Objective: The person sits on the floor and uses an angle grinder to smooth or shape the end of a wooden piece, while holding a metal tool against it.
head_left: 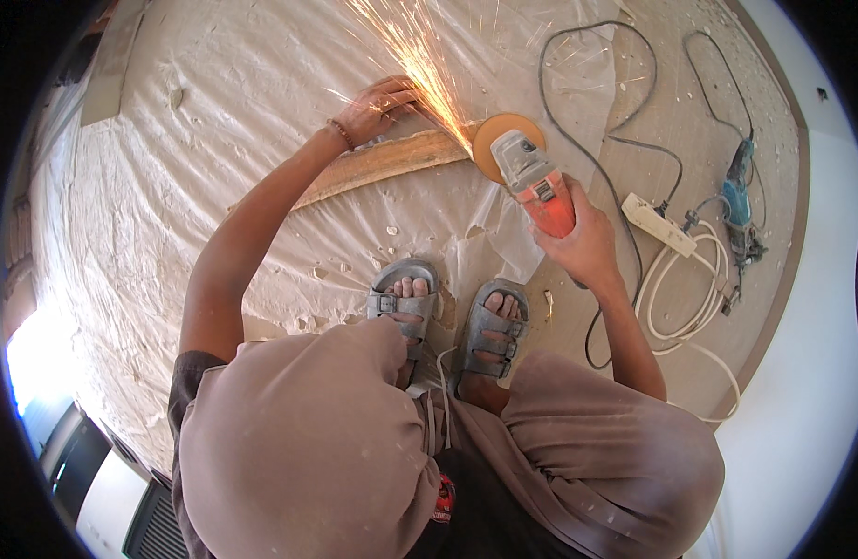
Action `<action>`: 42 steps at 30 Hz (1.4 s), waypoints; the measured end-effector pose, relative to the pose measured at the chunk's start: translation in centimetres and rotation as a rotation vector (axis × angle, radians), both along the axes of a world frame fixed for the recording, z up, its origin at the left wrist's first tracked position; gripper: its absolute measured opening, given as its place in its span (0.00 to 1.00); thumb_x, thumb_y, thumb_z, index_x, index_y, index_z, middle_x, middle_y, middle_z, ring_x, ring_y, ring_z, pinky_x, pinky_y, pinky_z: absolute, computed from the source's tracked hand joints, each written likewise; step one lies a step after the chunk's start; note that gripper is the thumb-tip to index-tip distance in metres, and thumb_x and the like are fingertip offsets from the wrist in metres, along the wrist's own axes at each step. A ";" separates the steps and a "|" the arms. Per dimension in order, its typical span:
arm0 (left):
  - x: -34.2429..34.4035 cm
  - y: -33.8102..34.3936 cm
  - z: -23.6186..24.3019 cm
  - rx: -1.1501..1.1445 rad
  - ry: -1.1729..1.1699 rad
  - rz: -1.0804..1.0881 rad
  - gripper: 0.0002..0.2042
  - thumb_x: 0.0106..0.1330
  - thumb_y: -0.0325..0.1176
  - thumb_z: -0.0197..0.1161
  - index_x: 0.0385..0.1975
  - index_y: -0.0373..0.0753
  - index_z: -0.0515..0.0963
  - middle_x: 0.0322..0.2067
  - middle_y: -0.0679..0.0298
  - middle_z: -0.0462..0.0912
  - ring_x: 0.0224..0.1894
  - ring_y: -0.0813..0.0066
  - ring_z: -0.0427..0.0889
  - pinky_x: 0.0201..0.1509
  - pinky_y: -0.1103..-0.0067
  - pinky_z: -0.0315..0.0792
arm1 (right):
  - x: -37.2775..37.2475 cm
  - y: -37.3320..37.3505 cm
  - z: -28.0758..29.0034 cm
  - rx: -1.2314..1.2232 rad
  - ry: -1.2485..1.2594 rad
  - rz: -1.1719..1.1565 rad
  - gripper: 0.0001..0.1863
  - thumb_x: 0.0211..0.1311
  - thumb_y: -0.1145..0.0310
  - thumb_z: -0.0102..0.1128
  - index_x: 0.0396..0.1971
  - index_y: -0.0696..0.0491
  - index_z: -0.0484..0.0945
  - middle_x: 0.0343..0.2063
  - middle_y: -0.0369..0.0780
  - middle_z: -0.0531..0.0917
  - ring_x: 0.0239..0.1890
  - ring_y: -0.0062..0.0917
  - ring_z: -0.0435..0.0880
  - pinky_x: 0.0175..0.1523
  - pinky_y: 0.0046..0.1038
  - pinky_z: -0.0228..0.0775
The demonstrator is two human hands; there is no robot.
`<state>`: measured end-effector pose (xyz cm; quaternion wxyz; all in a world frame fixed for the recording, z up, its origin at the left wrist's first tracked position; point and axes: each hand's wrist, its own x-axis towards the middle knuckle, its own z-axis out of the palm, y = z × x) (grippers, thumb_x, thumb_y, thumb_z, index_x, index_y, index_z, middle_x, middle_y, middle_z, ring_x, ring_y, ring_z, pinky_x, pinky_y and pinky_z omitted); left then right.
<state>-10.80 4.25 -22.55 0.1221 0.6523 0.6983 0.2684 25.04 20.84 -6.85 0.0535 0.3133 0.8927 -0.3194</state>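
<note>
My right hand grips a red angle grinder with a grey head and a tan cutting disc. Orange sparks stream up and to the left from the disc's left edge, by the right end of a wooden board. Just beyond the board, my left hand has its fingers bent beside the spark stream. What they hold is hidden by glare and the hand itself. The board lies slantwise on a plastic sheet in front of my sandalled feet.
On the right lie a white power strip, a coiled white cord and a teal power tool. A dark cable loops near the grinder. A flat plank lies far left. Rubble bits dot the sheet; a white wall borders the right side.
</note>
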 end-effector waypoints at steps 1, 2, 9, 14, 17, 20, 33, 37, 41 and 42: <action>0.0 0.1 0.2 -0.047 0.013 0.010 0.13 0.71 0.32 0.60 0.54 0.41 0.81 0.55 0.57 0.81 0.62 0.55 0.75 0.69 0.65 0.70 | 0.1 0.0 0.0 0.004 0.011 -0.003 0.43 0.46 0.59 0.75 0.65 0.50 0.67 0.45 0.49 0.86 0.47 0.48 0.86 0.50 0.44 0.77; 0.0 0.1 0.1 0.019 0.024 -0.010 0.13 0.71 0.32 0.60 0.53 0.41 0.81 0.56 0.57 0.80 0.63 0.56 0.75 0.69 0.65 0.70 | 0.3 0.0 -0.1 0.009 0.021 -0.005 0.41 0.47 0.58 0.74 0.64 0.49 0.68 0.44 0.49 0.86 0.46 0.47 0.86 0.50 0.44 0.78; -0.3 0.0 -0.4 0.063 0.027 -0.041 0.14 0.70 0.34 0.61 0.53 0.42 0.81 0.60 0.58 0.79 0.64 0.57 0.74 0.70 0.66 0.69 | 1.1 0.5 -1.0 -0.006 0.046 0.002 0.40 0.48 0.57 0.73 0.63 0.49 0.68 0.44 0.49 0.86 0.45 0.47 0.86 0.49 0.44 0.78; -0.4 -0.3 -1.1 0.093 0.131 -0.054 0.14 0.71 0.31 0.59 0.54 0.43 0.81 0.61 0.60 0.78 0.65 0.57 0.73 0.71 0.64 0.68 | 1.1 0.3 -1.4 -0.024 0.080 -0.036 0.40 0.48 0.57 0.74 0.63 0.49 0.68 0.44 0.48 0.86 0.46 0.47 0.86 0.50 0.44 0.78; -0.8 -0.4 -2.0 0.119 0.190 -0.049 0.14 0.70 0.31 0.61 0.53 0.41 0.81 0.57 0.60 0.80 0.62 0.57 0.75 0.68 0.66 0.71 | 1.2 0.5 -1.6 -0.035 0.103 -0.005 0.40 0.48 0.57 0.74 0.63 0.49 0.68 0.44 0.48 0.86 0.45 0.48 0.86 0.49 0.44 0.78; 0.4 0.5 0.7 0.067 0.004 -0.014 0.14 0.69 0.31 0.61 0.53 0.41 0.81 0.57 0.60 0.81 0.62 0.57 0.75 0.67 0.66 0.72 | 1.6 0.7 -1.9 -0.033 0.120 -0.005 0.40 0.47 0.57 0.74 0.63 0.49 0.69 0.44 0.48 0.86 0.45 0.48 0.86 0.49 0.44 0.78; 0.5 0.1 1.3 0.057 -0.016 0.014 0.14 0.68 0.29 0.63 0.52 0.38 0.80 0.55 0.56 0.80 0.61 0.53 0.76 0.64 0.65 0.74 | 1.8 2.1 -3.2 -0.028 0.114 -0.074 0.43 0.45 0.56 0.75 0.64 0.49 0.68 0.45 0.50 0.86 0.46 0.48 0.86 0.51 0.44 0.78; 0.6 0.4 0.7 0.115 0.012 0.010 0.14 0.68 0.29 0.63 0.53 0.38 0.80 0.55 0.55 0.80 0.61 0.52 0.77 0.64 0.64 0.74 | 2.2 2.9 -3.2 -0.053 0.117 -0.087 0.43 0.45 0.57 0.75 0.64 0.49 0.68 0.46 0.49 0.86 0.47 0.48 0.85 0.51 0.44 0.78; 0.7 0.3 1.2 0.094 0.024 0.009 0.15 0.68 0.30 0.63 0.54 0.38 0.80 0.57 0.55 0.80 0.62 0.52 0.76 0.65 0.63 0.74 | 2.4 2.5 -2.4 -0.098 0.094 -0.086 0.43 0.45 0.57 0.75 0.64 0.49 0.68 0.46 0.49 0.86 0.47 0.47 0.85 0.52 0.44 0.77; 0.5 0.3 1.0 0.093 0.033 0.007 0.15 0.68 0.30 0.63 0.54 0.38 0.80 0.57 0.55 0.80 0.62 0.52 0.76 0.65 0.64 0.73 | 2.3 2.2 -2.3 -0.110 0.094 -0.083 0.43 0.45 0.57 0.75 0.64 0.49 0.68 0.46 0.49 0.86 0.47 0.47 0.85 0.52 0.44 0.77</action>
